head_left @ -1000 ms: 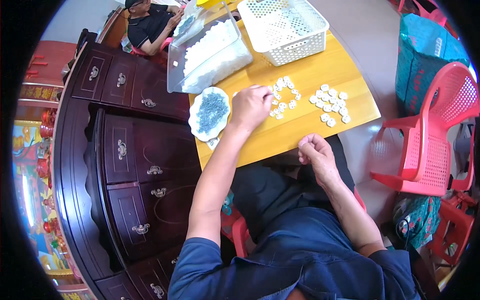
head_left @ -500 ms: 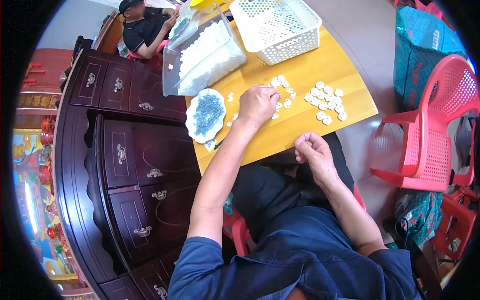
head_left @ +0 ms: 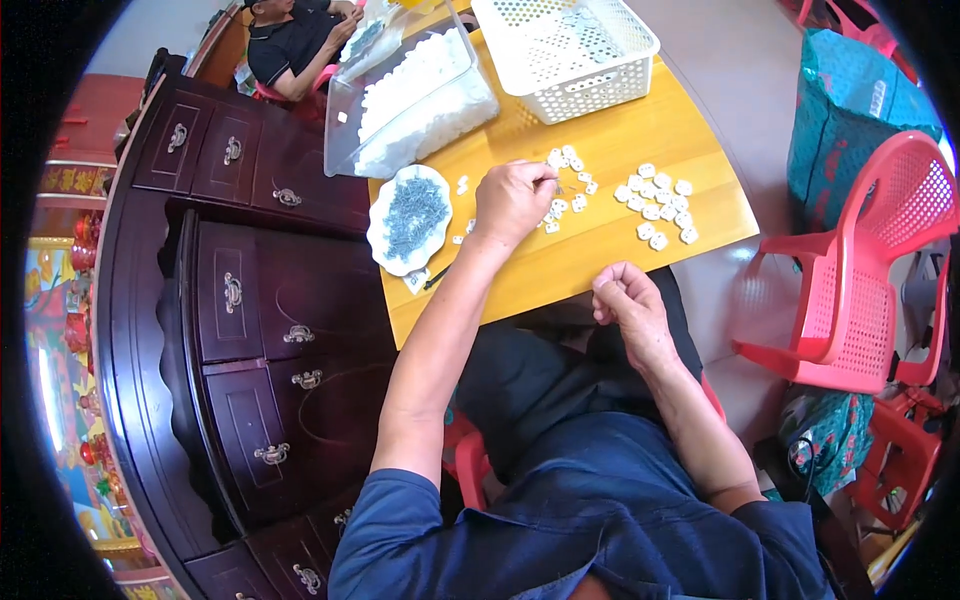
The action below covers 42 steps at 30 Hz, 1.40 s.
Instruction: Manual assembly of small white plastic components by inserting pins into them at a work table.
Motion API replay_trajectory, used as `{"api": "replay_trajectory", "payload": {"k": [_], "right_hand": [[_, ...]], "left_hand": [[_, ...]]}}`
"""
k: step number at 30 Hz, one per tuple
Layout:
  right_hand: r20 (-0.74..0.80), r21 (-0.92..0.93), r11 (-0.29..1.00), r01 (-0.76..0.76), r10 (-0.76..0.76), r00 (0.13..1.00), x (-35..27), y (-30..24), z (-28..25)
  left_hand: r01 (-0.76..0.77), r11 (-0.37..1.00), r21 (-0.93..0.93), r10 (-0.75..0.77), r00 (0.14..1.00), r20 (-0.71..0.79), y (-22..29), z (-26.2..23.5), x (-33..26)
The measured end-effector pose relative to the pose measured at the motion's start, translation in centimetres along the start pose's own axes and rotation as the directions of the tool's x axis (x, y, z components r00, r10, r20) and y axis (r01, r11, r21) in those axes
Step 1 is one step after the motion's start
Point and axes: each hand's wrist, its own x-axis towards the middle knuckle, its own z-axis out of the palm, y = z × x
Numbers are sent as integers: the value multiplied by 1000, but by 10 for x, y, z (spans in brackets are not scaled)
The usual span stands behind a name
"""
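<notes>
My left hand (head_left: 511, 203) is over the wooden table (head_left: 520, 280), its thumb and fingers pinched together beside a loose group of small white plastic pieces (head_left: 568, 158). Whatever its fingertips hold, if anything, is too small to make out. At the table's near edge my right hand (head_left: 632, 308) is closed, thumb against curled fingers; its contents are hidden. A spread of similar white pieces with dark holes (head_left: 652, 212) lies farther right. Left of my left hand stands a scalloped white dish (head_left: 380, 232) filled with small grey metal pins or screws (head_left: 415, 220).
A clear plastic bin (head_left: 343, 150) full of white pieces and a white perforated basket (head_left: 590, 105) stand at the table's far side. Dark drawers (head_left: 235, 300) flank the left. A pink chair (head_left: 860, 270) stands right. Another person (head_left: 290, 45) sits at far left.
The view has shifted slightly. My left hand stays pinched near the white pieces, its fingertips a little higher; my right hand keeps its closed pose.
</notes>
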Motion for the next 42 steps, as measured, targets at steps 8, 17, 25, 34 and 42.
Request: {"api": "replay_trajectory", "payload": {"k": [8, 17, 25, 34, 42], "right_hand": [[15, -9, 1000, 12, -12, 1000, 0, 3, 0], [-56, 17, 1000, 25, -24, 998, -2, 2, 4], [-5, -41, 998, 40, -40, 999, 4, 13, 1], [31, -72, 994, 77, -75, 997, 3, 18, -3], [43, -146, 982, 116, -111, 993, 0, 16, 3]], "left_hand": [[-25, 997, -70, 30, 997, 67, 21, -18, -18], [54, 969, -241, -6, 981, 195, 68, -32, -82], [76, 957, -280, -34, 987, 155, 71, -28, -95], [-139, 982, -131, 149, 986, 70, 75, -28, -110], [222, 741, -634, -166, 975, 147, 59, -13, -131]]}}
